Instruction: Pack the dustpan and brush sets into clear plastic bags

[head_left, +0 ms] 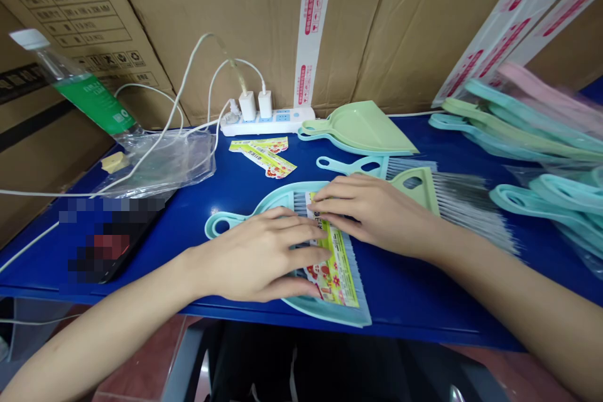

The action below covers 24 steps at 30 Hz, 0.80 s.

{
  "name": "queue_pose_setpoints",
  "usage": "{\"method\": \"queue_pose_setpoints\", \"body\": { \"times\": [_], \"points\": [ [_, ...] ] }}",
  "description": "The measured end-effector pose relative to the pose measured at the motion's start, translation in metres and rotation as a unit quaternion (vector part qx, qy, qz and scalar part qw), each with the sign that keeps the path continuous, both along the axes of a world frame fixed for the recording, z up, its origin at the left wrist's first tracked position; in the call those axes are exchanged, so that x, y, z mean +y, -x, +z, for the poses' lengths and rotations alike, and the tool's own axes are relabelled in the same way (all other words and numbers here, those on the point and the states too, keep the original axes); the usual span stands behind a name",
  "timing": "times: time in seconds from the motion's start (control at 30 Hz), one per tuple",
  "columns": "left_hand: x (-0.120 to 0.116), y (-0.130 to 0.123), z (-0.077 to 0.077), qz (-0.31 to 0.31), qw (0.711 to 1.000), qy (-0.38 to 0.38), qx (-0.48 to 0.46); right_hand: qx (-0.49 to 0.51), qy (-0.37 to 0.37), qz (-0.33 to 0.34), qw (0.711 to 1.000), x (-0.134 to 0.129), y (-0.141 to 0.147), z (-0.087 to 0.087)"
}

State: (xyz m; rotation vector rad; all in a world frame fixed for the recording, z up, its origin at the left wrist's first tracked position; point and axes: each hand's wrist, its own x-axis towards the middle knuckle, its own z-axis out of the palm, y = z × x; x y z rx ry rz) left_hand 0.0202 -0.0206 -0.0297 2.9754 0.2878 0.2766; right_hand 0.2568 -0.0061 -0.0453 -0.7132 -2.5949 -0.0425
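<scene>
Left hand [257, 257] open, flat on pale blue dustpan [330, 313], right hand [365, 210] open on yellow label [332, 270], handle [221, 223] pointing left

Left of the pale-blue plastic dustpan [277, 196], a dark flat slab [115, 239] is pixelated; the left hand [257, 257] and right hand [372, 213] hide much of its yellow paper label [336, 273]; pastel plastic handles [541, 116] run off the right edge.

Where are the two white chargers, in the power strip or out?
In: both white chargers sit flush against the power strip, with no prongs showing.
</scene>
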Motion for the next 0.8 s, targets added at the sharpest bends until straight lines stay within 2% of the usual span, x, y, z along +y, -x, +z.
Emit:
{"method": "queue_pose_setpoints", "body": {
  "times": [0.33, 0.47, 0.57, 0.7, 0.8],
  "points": [
    [-0.0014, 0.0002, -0.0012, -0.003, 1.000, -0.020, -0.016, 0.003, 0.002, -0.001, 1.000, -0.0009, 0.0013, 0.0006],
    [-0.0012, 0.0006, 0.0030, 0.011, 0.998, -0.058, -0.037, -0.002, 0.001, 0.000, 1.000, -0.0002, 0.0013, 0.0003],
    [0.0008, 0.0032, 0.0068, 0.096, 0.987, -0.117, -0.049, -0.002, -0.007, -0.004, 1.000, 0.0002, 0.0008, 0.0003],
    [0.0057, 0.0077, 0.0070, 0.233, 0.952, -0.197, -0.026, -0.001, -0.016, -0.012, 1.000, -0.0010, 0.0006, 0.0007],
    [0.0079, 0.0091, 0.0052, 0.304, 0.930, -0.208, 0.020, -0.006, -0.009, -0.005, 1.000, -0.0019, 0.0013, 0.0006]
  ]
}}
